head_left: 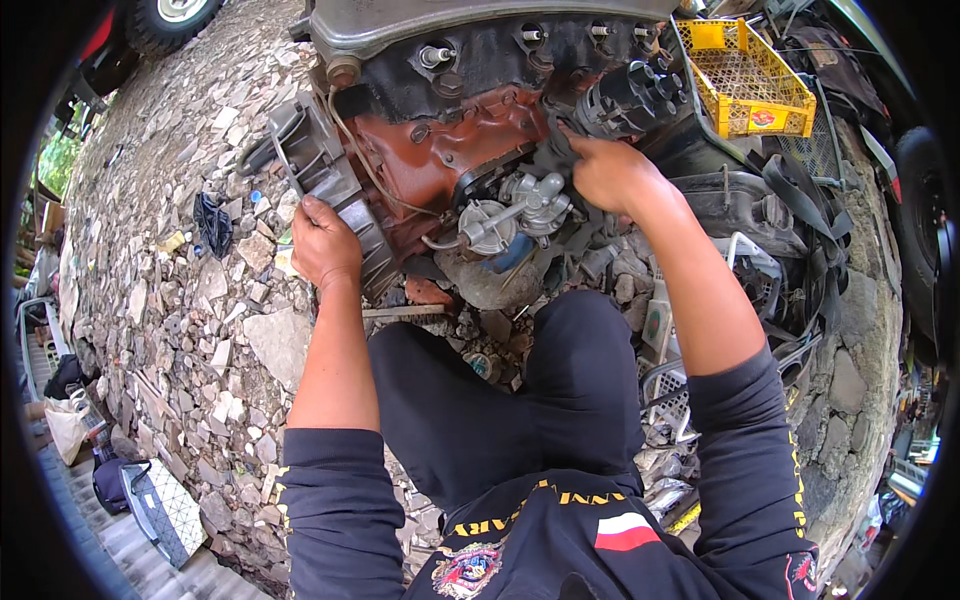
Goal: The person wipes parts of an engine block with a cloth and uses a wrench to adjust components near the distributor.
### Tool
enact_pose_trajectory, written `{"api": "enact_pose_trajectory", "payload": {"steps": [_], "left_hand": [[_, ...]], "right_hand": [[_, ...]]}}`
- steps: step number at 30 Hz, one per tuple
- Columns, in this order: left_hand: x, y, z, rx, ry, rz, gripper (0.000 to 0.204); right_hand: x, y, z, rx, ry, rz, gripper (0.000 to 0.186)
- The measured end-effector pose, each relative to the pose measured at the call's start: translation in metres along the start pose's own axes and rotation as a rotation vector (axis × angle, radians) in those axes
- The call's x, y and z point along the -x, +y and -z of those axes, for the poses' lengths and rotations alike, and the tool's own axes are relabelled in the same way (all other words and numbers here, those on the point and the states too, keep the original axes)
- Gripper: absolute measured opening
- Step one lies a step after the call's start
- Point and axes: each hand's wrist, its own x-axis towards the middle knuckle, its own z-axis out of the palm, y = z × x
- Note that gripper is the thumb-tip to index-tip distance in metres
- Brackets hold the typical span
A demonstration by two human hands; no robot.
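Note:
An engine block with reddish-brown paint (405, 160) lies in front of me, under a grey metal cover (480, 25). My left hand (325, 245) grips the rim of the ribbed grey metal housing (318, 160) at the engine's left end; its thumb lies on top and most fingers are hidden. Beside the black distributor (630, 100), my right hand (612, 178) is closed on a dark grey rag (552, 152) pressed against the block. Its index finger points forward; the other fingers are curled under. Below it sits a silver fuel pump (515, 215) with a thin pipe.
Spark plugs (435, 57) stick out along the engine's upper side. A yellow plastic crate (745, 75) stands at the far right, near black straps (800, 190) and a white plastic rack (750, 250). Broken stones (180, 290) cover the ground; a black plastic scrap (212, 225) lies there.

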Motion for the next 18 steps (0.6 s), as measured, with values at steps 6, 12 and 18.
{"api": "enact_pose_trajectory", "payload": {"steps": [6, 12, 18], "left_hand": [[0.004, 0.002, -0.004, 0.018, 0.009, 0.004, 0.053], [0.002, 0.004, -0.001, 0.016, 0.016, 0.005, 0.054], [0.002, 0.002, 0.002, -0.024, -0.012, 0.024, 0.056]], "right_hand": [[0.014, 0.006, -0.016, 0.002, 0.234, -0.100, 0.062], [0.003, 0.006, -0.010, 0.184, 0.247, -0.008, 0.058], [0.015, 0.002, -0.012, 0.116, 0.194, -0.028, 0.058]]}}
